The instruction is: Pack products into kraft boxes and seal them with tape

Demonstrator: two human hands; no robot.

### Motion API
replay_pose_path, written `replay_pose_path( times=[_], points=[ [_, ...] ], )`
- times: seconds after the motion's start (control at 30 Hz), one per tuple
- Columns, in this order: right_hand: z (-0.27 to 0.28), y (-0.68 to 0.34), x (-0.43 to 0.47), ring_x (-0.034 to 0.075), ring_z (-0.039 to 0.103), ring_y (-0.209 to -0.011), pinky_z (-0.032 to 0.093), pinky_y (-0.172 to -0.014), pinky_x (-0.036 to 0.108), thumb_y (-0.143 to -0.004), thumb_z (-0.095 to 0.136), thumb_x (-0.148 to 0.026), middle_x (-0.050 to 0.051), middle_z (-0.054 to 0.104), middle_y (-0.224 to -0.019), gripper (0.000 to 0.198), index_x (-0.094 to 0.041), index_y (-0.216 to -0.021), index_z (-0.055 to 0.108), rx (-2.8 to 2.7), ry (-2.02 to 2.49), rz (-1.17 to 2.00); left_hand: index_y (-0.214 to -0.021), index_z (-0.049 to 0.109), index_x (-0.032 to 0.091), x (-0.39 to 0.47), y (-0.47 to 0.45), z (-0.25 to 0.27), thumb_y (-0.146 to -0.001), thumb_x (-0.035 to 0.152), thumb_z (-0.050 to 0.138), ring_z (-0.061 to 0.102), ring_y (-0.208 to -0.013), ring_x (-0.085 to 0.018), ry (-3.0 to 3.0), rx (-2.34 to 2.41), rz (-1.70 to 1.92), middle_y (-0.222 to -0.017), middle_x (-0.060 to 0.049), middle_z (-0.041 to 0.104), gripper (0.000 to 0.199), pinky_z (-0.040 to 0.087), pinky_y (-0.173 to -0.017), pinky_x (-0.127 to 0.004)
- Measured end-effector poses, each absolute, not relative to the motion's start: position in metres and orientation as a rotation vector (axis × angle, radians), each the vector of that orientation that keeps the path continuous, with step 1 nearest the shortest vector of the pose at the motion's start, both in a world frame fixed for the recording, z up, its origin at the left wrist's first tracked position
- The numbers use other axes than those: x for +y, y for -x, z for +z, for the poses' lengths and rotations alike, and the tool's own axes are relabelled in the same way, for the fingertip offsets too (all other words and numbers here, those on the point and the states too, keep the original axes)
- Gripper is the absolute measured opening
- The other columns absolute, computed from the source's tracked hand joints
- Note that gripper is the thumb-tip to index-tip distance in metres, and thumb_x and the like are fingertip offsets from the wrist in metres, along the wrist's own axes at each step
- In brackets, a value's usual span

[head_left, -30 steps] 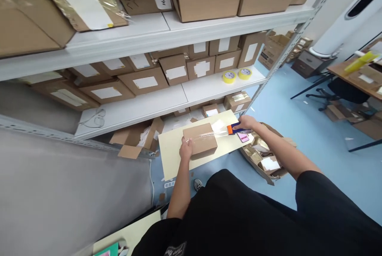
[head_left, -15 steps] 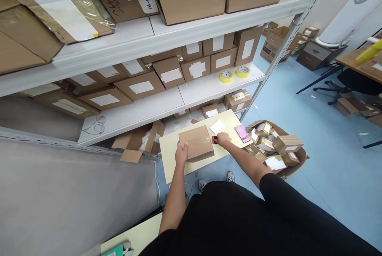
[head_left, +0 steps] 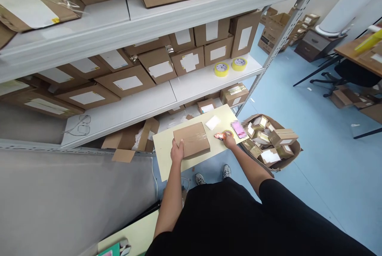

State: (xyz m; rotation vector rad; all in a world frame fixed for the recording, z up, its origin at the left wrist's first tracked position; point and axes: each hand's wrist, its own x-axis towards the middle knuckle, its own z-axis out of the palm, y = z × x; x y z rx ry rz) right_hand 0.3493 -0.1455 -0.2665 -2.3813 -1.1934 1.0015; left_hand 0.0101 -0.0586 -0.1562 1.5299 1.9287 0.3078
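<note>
Box on board – left fingers on its left edge; tape dispenser right of box, under right fingers; label beyond – bin further right.

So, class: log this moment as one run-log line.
left hand: on cardboard box | right hand: on tape dispenser | surface: table

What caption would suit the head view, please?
Left hand steadies a taped box on a board; right hand rests on a tape dispenser.
</note>
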Motion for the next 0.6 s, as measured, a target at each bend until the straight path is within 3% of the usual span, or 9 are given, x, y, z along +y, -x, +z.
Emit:
replay_pose_path(
  times=[0.17, 0.27, 0.4, 0.5, 0.6],
  points=[
    [-0.242, -0.299, -0.132, 0.031, 0.058, -0.139, 0.040, -0.122, 0.046, -0.099, 0.047, -0.057, 0.013, 0.068, -0.143, 0.059, -0.017, -0.139, 0.067, -0.915, 1.786, 1.021, -0.159, 0.039, 0.026, -0.061, -0.010, -0.158, -0.103, 0.066, 0.038, 0.068, -0.125, -0.033, -1.538, 1.910, 0.318, -0.139, -0.013, 0.071, 0.069, 0.051, -0.102, -0.043],
    [-0.220, -0.261, -0.127, 0.030, 0.051, -0.147, 0.037, -0.124, 0.046, -0.096, 0.051, -0.065, 0.008, 0.062, -0.152, 0.066, -0.022, -0.145, 0.064, -0.953, 1.572, 1.180, -0.160, 0.037, 0.023, -0.059, -0.007, -0.158, -0.104, 0.064, 0.036, 0.067, -0.126, -0.035, -1.551, 1.899, 0.293, -0.138, -0.016, 0.071, 0.070, 0.051, -0.102, -0.045],
    [-0.187, -0.246, -0.120, 0.032, 0.048, -0.149, 0.030, -0.128, 0.048, -0.087, 0.068, -0.062, 0.007, 0.062, -0.153, 0.068, -0.026, -0.144, 0.065, -1.044, 1.574, 1.253, -0.161, 0.037, 0.019, -0.049, -0.007, -0.152, -0.103, 0.062, 0.038, 0.067, -0.128, -0.036, -1.557, 1.853, 0.235, -0.139, -0.019, 0.070, 0.072, 0.050, -0.103, -0.047],
    [-0.163, -0.252, -0.114, 0.033, 0.058, -0.138, 0.036, -0.123, 0.051, -0.089, 0.063, -0.058, 0.007, 0.070, -0.141, 0.053, -0.026, -0.131, 0.073, -0.994, 1.518, 1.307, -0.162, 0.036, 0.018, -0.044, -0.007, -0.145, -0.103, 0.059, 0.041, 0.064, -0.132, -0.036, -1.561, 1.796, 0.283, -0.140, -0.018, 0.069, 0.071, 0.048, -0.108, -0.047],
    [-0.150, -0.253, -0.117, 0.030, 0.060, -0.134, 0.042, -0.119, 0.048, -0.089, 0.059, -0.050, 0.006, 0.070, -0.140, 0.050, -0.026, -0.130, 0.071, -0.854, 1.372, 1.268, -0.164, 0.032, 0.022, -0.048, 0.000, -0.144, -0.102, 0.056, 0.046, 0.063, -0.134, -0.033, -1.539, 1.723, 0.480, -0.143, -0.015, 0.068, 0.072, 0.047, -0.112, -0.046]
  ],
)
